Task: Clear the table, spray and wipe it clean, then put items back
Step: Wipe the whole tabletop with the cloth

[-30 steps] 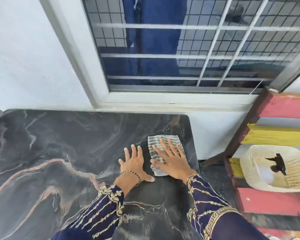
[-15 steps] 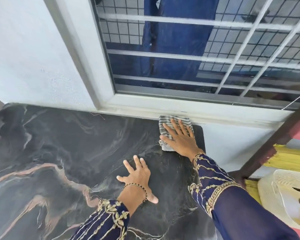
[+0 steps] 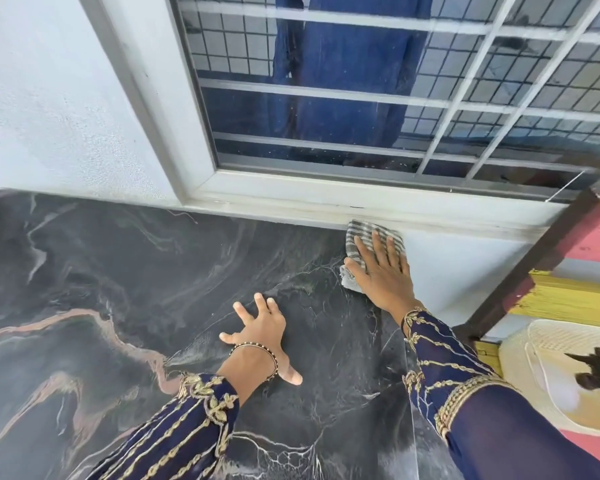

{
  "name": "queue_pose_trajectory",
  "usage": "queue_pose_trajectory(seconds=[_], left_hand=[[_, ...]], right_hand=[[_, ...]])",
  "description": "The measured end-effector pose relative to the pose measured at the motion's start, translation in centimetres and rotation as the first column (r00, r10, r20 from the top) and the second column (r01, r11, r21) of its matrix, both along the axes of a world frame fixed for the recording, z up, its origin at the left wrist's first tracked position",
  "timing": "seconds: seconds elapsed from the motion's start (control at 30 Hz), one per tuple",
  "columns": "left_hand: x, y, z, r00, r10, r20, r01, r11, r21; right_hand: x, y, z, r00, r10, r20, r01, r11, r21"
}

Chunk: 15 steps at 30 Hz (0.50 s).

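Cloth [image 3: 357, 239] mostly hidden under flat right hand [image 3: 381, 271]

Most of the striped cloth [image 3: 360, 241] under the right hand [image 3: 381, 275].

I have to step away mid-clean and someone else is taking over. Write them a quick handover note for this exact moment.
Right hand: flat on the striped cloth, pressing it at the table's far right corner, against the wall under the window.
Left hand: spread flat on the tabletop, bracing, holding nothing.
Done: table looks cleared; wiping under way.
Left: wipe the rest of the top, then put the items back. No spray bottle is in view; a basket sits on the coloured shelf to the right.
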State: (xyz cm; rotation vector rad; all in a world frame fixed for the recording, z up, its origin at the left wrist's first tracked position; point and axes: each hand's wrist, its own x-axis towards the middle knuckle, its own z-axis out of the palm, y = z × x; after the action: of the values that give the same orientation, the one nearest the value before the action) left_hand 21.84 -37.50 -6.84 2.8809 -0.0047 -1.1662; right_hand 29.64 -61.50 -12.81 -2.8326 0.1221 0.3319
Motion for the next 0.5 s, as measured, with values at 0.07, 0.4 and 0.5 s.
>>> queue_pose_trajectory(seconds=[0.07, 0.4, 0.5], left_hand=[[0.1, -0.1, 0.2, 1.0, -0.003, 0.003, 0.003, 1.0, 0.0], [-0.3, 0.3, -0.1, 0.999, -0.01, 0.048, 0.011, 1.0, -0.014], [-1.3, 0.5, 0.4, 0.992, -0.015, 0.123, 0.015, 1.0, -0.003]], right_hand=[[-0.4, 0.9, -0.1, 0.999, -0.037, -0.002, 0.037, 0.999, -0.008], [-8.8, 3.2, -0.4, 1.0, -0.011, 0.012, 0.011, 0.999, -0.049], [-13.4, 4.3, 0.2, 1.0, -0.011, 0.005, 0.011, 0.998, -0.06]])
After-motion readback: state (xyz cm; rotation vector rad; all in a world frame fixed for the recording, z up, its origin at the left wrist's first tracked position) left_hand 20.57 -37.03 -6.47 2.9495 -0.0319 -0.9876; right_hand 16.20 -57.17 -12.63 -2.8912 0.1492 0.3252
